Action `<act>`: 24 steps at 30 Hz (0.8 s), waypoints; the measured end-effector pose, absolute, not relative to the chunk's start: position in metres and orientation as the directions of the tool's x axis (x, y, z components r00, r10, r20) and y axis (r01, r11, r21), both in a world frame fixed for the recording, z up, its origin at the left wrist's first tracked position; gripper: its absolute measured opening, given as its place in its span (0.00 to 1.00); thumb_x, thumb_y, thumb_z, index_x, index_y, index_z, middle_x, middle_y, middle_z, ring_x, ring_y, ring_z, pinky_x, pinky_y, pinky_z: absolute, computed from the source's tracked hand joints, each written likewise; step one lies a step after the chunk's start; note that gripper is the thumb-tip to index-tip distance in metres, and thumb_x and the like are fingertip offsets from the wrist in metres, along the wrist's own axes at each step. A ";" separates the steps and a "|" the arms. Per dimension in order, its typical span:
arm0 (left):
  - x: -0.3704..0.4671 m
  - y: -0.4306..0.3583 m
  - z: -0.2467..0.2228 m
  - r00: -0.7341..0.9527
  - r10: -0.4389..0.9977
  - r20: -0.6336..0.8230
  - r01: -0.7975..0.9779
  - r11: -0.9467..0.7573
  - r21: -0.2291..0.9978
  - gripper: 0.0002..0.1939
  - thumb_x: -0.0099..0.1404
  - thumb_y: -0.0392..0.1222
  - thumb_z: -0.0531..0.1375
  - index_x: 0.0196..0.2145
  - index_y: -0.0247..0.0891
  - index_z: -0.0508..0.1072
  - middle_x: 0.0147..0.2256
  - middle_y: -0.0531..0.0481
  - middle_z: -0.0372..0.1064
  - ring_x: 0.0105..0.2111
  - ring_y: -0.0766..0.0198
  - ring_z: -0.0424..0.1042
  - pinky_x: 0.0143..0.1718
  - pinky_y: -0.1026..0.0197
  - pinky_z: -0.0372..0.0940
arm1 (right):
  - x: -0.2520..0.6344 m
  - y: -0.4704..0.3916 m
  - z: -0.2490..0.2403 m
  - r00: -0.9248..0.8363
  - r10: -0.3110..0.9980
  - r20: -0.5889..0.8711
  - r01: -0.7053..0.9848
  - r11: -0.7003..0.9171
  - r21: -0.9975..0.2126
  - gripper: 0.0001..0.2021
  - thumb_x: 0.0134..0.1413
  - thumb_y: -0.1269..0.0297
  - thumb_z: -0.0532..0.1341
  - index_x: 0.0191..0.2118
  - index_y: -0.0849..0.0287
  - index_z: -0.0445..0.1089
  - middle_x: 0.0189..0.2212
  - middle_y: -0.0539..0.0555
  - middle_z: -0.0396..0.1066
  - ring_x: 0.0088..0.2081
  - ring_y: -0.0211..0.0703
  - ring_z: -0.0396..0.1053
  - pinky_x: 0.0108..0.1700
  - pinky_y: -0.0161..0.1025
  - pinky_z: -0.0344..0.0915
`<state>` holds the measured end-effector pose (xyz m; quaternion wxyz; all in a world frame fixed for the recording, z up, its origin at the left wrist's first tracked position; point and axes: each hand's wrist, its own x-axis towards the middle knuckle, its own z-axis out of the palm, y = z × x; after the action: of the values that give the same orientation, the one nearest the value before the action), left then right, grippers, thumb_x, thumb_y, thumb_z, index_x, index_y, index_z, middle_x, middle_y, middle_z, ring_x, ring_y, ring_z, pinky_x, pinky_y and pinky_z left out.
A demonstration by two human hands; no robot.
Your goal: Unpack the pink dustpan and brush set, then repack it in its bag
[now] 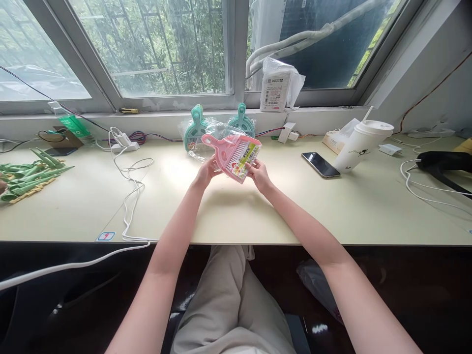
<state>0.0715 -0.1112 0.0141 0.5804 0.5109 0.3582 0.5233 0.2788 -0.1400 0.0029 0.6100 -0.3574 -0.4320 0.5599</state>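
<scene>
A pink dustpan and brush set [236, 155] in clear wrap, with a yellow-green label, is held tilted above the table [273, 211]. My left hand [208, 172] grips its lower left side, partly hidden behind it. On its lower right edge, by the label, my right hand [259, 175] is closed, thumb in front. Just behind, at the back of the table, stand wrapped teal sets: one group [196, 129] on the left and another [242, 119] on the right, both partly covered by the pink one.
White cables [134, 182] run down the table's left part, near green pointed items [33, 172]. A phone [320, 164], a white cup [363, 146] and a tissue box [334, 141] stand right. A wrapped package [276, 88] sits on the sill. Far left, a bit of another person's hand shows.
</scene>
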 end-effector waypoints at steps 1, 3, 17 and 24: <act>0.071 -0.111 0.015 0.168 0.978 0.121 -0.236 -0.079 0.969 0.24 0.64 0.54 0.56 0.52 0.37 0.71 0.46 0.43 0.75 0.48 0.55 0.73 0.51 0.48 0.68 | 0.279 -0.140 0.004 0.010 0.992 0.123 -0.373 0.118 -0.920 0.14 0.51 0.64 0.67 0.44 0.57 0.69 0.42 0.53 0.78 0.42 0.43 0.77 0.48 0.44 0.75; 0.067 -0.109 0.016 0.106 0.983 0.147 -0.228 -0.120 0.966 0.25 0.65 0.54 0.54 0.53 0.39 0.70 0.49 0.43 0.74 0.51 0.54 0.72 0.53 0.47 0.67 | 0.281 -0.140 0.005 0.045 0.993 0.113 -0.368 0.122 -0.922 0.13 0.52 0.65 0.67 0.44 0.57 0.69 0.42 0.54 0.78 0.41 0.43 0.77 0.48 0.44 0.75; 0.059 -0.105 0.015 0.116 0.988 0.101 -0.177 -0.080 0.981 0.37 0.59 0.41 0.58 0.65 0.39 0.54 0.48 0.40 0.76 0.42 0.56 0.78 0.50 0.51 0.66 | 0.300 -0.128 -0.001 0.183 0.983 0.026 -0.377 0.094 -0.921 0.08 0.55 0.71 0.63 0.42 0.61 0.69 0.41 0.55 0.78 0.37 0.41 0.77 0.46 0.43 0.76; 0.069 -0.106 0.007 0.094 0.994 0.049 -0.014 -0.048 0.999 0.35 0.59 0.48 0.61 0.62 0.43 0.59 0.50 0.44 0.74 0.49 0.56 0.74 0.53 0.50 0.65 | 0.300 -0.126 -0.005 0.004 1.000 0.020 -0.318 0.020 -0.948 0.09 0.52 0.73 0.65 0.41 0.60 0.71 0.37 0.54 0.79 0.35 0.41 0.77 0.44 0.44 0.77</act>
<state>0.0693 -0.1057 0.0074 0.5137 0.5321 0.4605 0.4908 0.3000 -0.1255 -0.0053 0.5793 -0.4079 -0.4176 0.5689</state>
